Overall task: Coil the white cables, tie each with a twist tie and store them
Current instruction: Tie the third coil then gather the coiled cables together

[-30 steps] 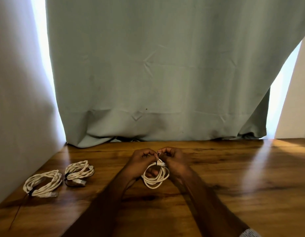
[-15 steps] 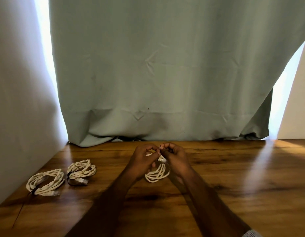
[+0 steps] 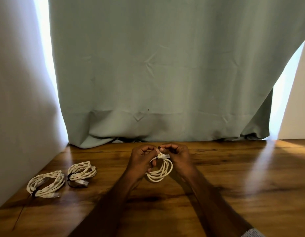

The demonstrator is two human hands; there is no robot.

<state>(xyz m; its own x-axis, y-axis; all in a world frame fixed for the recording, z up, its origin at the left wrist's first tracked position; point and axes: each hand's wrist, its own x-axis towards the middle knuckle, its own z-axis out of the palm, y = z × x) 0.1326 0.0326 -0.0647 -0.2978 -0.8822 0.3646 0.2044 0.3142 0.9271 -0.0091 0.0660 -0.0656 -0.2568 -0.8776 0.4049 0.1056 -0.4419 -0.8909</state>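
A small coil of white cable (image 3: 159,171) hangs between my hands above the wooden table (image 3: 234,185). My left hand (image 3: 141,161) grips the coil's top from the left. My right hand (image 3: 178,156) holds it from the right. Fingertips of both hands pinch a dark twist tie (image 3: 159,147) just above the cable's white connector (image 3: 164,156). Two more white coils lie at the left: one (image 3: 81,171) bound by a dark tie, and a larger one (image 3: 45,183) nearer the wall, also tied.
A grey-green curtain (image 3: 165,74) hangs down to the table's far edge. A pale wall (image 3: 16,100) borders the table on the left. A thin dark tie end (image 3: 20,218) trails from the larger coil toward the front edge.
The hands have kept working at the coil's top; the coil flattened briefly, then hangs rounder again. The view shifted slightly. The two tied coils stayed put.
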